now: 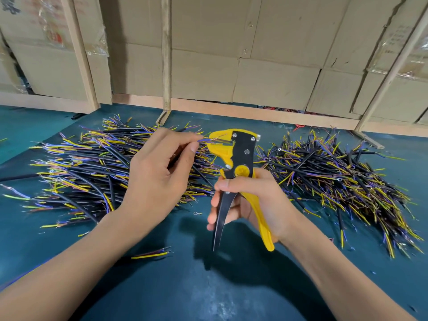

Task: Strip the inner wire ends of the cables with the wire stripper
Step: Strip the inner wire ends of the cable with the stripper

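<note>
The left hand (159, 172) pinches a cable (203, 140) between thumb and forefinger, feeding its thin blue and yellow inner wire ends into the yellow head of the wire stripper (238, 172). The right hand (252, 202) grips the stripper upright, fingers curled round the black handle and palm against the yellow one, the two handles spread apart. Behind and under the left hand lies a big pile of black cables (88, 172) on the teal table (208, 286); a second pile (335, 181) lies beyond the right hand. A loose wire piece (151, 254) lies just beside the left forearm, and a small ring terminal (197, 213) sits between the hands.
</note>
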Demonstrator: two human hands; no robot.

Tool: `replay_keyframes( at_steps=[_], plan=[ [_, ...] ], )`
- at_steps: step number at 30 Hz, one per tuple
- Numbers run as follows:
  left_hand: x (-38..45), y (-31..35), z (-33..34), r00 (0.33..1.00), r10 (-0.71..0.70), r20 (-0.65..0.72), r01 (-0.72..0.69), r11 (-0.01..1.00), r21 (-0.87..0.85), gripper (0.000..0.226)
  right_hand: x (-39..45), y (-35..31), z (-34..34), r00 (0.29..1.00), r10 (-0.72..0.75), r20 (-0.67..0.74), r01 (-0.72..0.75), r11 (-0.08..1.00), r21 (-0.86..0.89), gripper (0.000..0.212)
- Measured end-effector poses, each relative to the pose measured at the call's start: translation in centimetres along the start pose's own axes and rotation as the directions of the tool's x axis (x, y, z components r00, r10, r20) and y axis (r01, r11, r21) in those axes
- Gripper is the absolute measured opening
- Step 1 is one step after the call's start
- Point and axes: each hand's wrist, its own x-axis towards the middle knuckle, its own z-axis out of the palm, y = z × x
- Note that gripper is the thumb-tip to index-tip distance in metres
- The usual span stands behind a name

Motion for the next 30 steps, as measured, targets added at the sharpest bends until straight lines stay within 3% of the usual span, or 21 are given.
replay_keyframes(
  at_steps=[15, 21, 26, 30],
  plan=[
    [0.1, 0.4, -0.1, 0.997, 0.079, 0.007, -0.079, 0.997, -0.001, 0.017, -0.1, -0.1, 0.2, 0.999, 0.005, -0.048, -0.007, 0.999, -0.041, 0.010],
    [0.7, -0.1, -0.2, 0.978, 0.186, 0.091, -0.191, 0.980, 0.047, 0.025, 0.1, 0.5, 0.6, 0.969, 0.010, -0.247, -0.025, 0.998, -0.058, 0.011],
    [0.8, -1.2, -0.6, 0.977, 0.097, 0.192, -0.127, 0.981, 0.148, 0.028, 0.2, 0.7, 0.4, 0.968, 0.031, -0.248, -0.037, 0.999, -0.021, 0.015],
    [1.2, -2.0, -0.7, 0.970, 0.066, 0.233, -0.114, 0.973, 0.199, 0.030, 0.7, 0.9, -0.2, 0.983, -0.079, -0.168, 0.099, 0.988, 0.115, 0.015]
  ],
)
